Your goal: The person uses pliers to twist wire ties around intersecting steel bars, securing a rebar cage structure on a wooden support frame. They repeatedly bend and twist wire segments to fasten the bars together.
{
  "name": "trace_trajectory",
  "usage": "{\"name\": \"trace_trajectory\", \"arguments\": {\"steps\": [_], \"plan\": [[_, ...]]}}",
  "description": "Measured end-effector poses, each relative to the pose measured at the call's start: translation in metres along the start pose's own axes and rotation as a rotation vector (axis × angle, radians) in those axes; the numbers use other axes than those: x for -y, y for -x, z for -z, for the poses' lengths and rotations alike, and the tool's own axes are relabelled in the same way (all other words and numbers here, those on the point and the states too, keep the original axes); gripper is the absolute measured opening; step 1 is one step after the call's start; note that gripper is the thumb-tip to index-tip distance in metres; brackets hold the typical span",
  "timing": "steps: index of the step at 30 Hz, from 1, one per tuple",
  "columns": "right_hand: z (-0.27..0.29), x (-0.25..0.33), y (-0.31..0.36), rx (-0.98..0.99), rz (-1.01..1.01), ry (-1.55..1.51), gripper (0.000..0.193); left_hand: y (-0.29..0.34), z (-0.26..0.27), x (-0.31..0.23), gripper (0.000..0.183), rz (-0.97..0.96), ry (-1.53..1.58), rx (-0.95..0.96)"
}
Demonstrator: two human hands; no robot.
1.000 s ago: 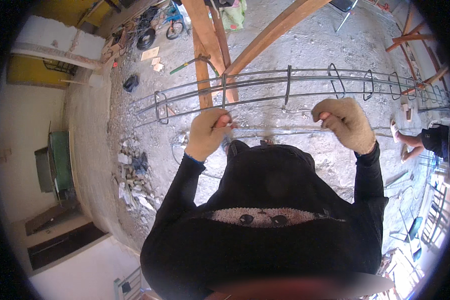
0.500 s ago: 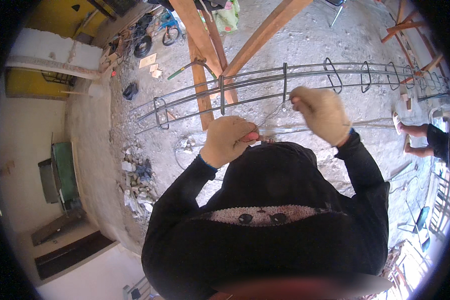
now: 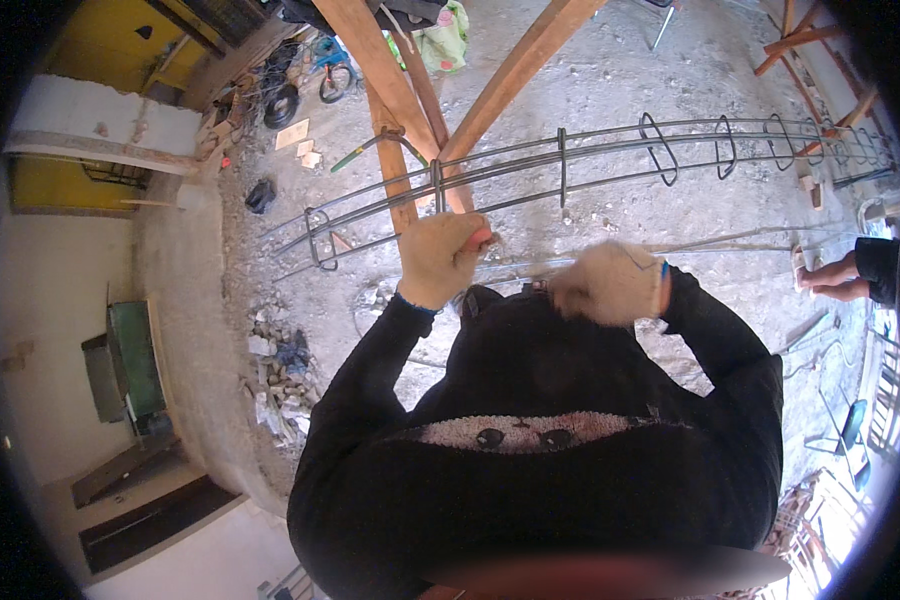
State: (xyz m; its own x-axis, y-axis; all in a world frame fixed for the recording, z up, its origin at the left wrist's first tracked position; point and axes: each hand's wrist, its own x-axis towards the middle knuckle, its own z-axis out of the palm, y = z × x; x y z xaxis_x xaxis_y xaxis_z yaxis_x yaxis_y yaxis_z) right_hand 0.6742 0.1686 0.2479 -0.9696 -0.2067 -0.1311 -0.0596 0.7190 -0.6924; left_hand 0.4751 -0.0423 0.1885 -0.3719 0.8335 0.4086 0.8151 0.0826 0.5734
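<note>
My left hand (image 3: 438, 262), in a beige work glove, is closed just below the rebar cage, near the left part of its lower bar. A pinkish-red patch shows at its fingertips; what it grips is too small to make out. Lower and closer to my body, my gloved right hand (image 3: 610, 285) is smeared by motion, so its fingers cannot be read. Beyond both hands the long rebar cage (image 3: 515, 162) runs from left to right, with rectangular stirrups (image 3: 562, 168) spaced along its bars. Neither hand visibly touches the bars.
Wooden props (image 3: 515, 75) stand behind and under the cage. A green-handled tool (image 3: 355, 155) leans there. Rubble (image 3: 275, 375) lies at left, near a dark tyre (image 3: 281, 106). Another person's legs (image 3: 840, 280) show at right. Bars (image 3: 710, 240) lie on the ground.
My right hand has dropped from beside the cage toward my body. The left hand has risen slightly toward the bars. A thin wire seen between the hands earlier cannot be made out now.
</note>
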Motion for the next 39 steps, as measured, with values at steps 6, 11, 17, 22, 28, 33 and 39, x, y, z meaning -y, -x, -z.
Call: {"name": "trace_trajectory", "arguments": {"steps": [6, 11, 17, 22, 28, 33, 39], "plan": [[0.030, -0.012, 0.016, -0.417, 0.025, -0.355, 0.011, 0.009, -0.003, -0.018, 0.006, 0.059, 0.132, 0.215], [0.011, -0.014, 0.002, -0.521, 0.080, -0.027, 0.012, -0.008, 0.010, -0.046, 0.013, 0.310, 0.204, 0.229], [-0.001, -0.022, -0.013, -0.740, 0.029, 0.046, 0.016, -0.014, 0.003, -0.051, 0.016, 0.121, 0.113, 0.171], [-0.010, -0.004, -0.008, -0.135, -0.141, 0.167, 0.026, -0.007, -0.001, -0.033, 0.012, 0.135, 0.099, 0.143], [0.014, -0.018, 0.008, -0.480, 0.030, -0.054, 0.024, 0.002, 0.005, -0.042, 0.011, 0.027, 0.129, 0.143], [-0.020, -0.018, -0.007, -0.073, -0.089, 0.133, 0.013, -0.005, 0.019, -0.057, 0.011, 0.136, -0.004, 0.087], [0.005, -0.026, 0.025, -0.438, 0.169, 0.051, 0.018, 0.000, 0.045, -0.061, 0.008, 0.282, -0.217, 0.146]]}}
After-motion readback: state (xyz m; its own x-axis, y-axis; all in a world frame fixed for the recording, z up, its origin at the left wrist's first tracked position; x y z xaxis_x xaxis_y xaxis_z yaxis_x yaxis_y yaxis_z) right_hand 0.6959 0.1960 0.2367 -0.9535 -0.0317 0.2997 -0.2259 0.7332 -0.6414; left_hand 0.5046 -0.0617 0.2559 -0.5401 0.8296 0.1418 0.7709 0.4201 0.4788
